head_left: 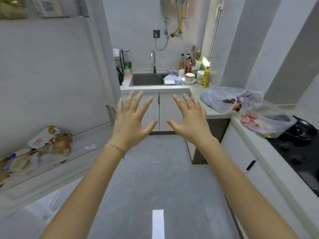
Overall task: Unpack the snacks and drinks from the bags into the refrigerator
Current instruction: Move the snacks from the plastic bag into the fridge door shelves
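Observation:
My left hand (132,118) and my right hand (189,118) are held out side by side in front of me, fingers spread wide, holding nothing. On the right counter lie two thin plastic bags: one whitish bag (222,98) with dark and orange packets inside, and one bag (264,122) with red-printed packets, next to the stove. At the left, the open refrigerator door (51,83) carries a clear shelf (57,163) holding snack packets (51,140), among them a white tray-like pack and a brown bag.
A sink (146,79) with a tap sits at the back, with bottles, bowls and a yellow bottle (205,77) to its right. A black gas stove (300,147) fills the right counter. White cabinets (165,112) stand below; grey floor (155,178) lies between fridge and counter.

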### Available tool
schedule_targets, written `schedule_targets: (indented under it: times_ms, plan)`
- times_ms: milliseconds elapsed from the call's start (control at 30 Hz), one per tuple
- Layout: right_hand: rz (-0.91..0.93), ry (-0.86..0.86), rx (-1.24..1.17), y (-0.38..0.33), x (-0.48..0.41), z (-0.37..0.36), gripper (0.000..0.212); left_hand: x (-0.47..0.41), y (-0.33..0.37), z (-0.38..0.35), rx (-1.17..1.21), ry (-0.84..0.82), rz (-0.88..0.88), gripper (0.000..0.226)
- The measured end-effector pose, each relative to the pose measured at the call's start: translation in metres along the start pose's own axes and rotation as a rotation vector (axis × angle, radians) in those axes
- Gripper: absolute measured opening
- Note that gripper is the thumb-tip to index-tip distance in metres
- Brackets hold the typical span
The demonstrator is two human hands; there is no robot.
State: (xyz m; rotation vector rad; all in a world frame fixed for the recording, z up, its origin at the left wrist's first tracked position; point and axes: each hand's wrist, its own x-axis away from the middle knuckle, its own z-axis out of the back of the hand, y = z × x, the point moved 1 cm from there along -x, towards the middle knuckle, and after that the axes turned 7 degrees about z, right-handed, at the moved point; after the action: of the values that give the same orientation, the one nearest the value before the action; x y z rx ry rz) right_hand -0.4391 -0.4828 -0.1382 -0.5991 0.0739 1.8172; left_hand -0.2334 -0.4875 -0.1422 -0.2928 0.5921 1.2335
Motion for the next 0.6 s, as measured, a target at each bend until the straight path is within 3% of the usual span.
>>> schedule_targets:
  times_ms: [600]
  plan:
    - [-0.441, -0.013, 0.166, 0.292, 0.038, 0.035, 0.076, -0.144, 0.232, -0.207, 0.165, -0.233, -0.271, 0.078]
